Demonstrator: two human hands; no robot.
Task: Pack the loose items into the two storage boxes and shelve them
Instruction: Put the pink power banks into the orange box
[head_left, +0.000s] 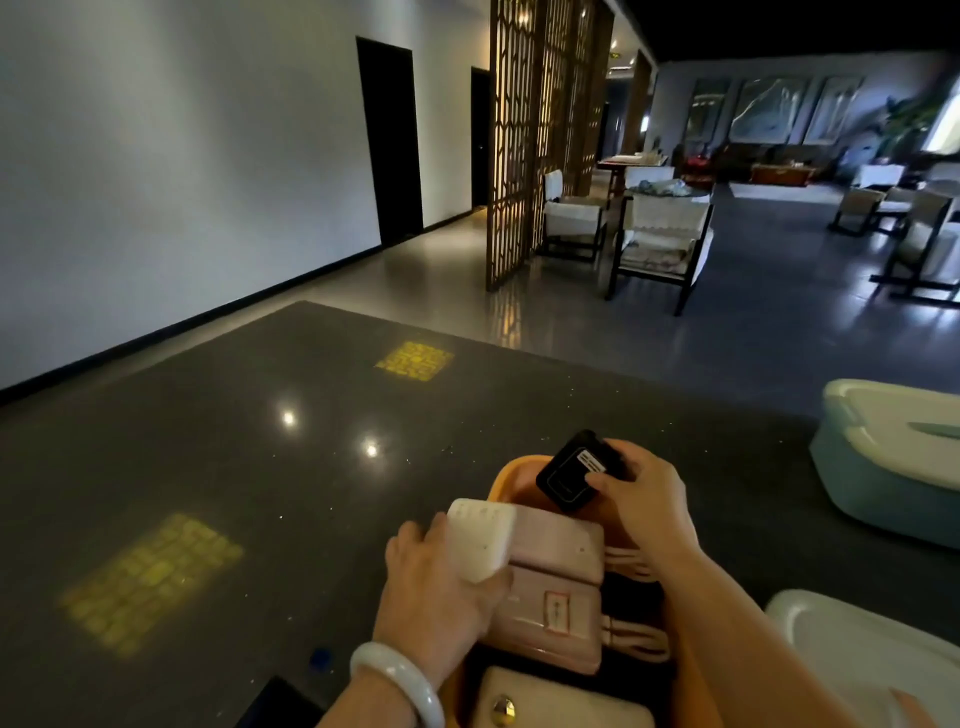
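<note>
**Stock on the dark counter: orange box, part filled**

Surface. Your counter (260, 441) is dark polished stone with fine speckle. It carries two ceiling-light glints and two yellow lattice-patterned light patches (153, 582), one near the far edge and one toward the near left corner.

Orange box (506, 480). It stands at the near edge, right of centre. A pink case (558, 597) lies inside it, with pale cords bunched along its right side. A cream pouch (561, 699) with a round brass stud sits nearest you.

Left hand (441, 587). You hold a white flat device (483, 538) at the box's left rim, fingers wrapped behind it and thumb on its lower edge. A pale bangle (400, 675) circles the wrist.

Right hand (641, 493). Your fingers and thumb are clamped on a small black device (569, 473) with a white label, held over the far end of the box.

Teal box (883, 467). It stands at the right edge, well apart from the orange one, topped by a white lid. A second white lid (857, 644) lies at the near right corner.

Room. A white wall with two dark doorways is on the left. A wooden lattice screen (519, 156) stands mid-room, with cushioned chairs (660, 239) and framed pictures beyond.

Unclear. Both white lids and the teal box are cut off by the frame. The label text is unreadable. A small blue object (319, 659) near the bangle cannot be identified.
</note>
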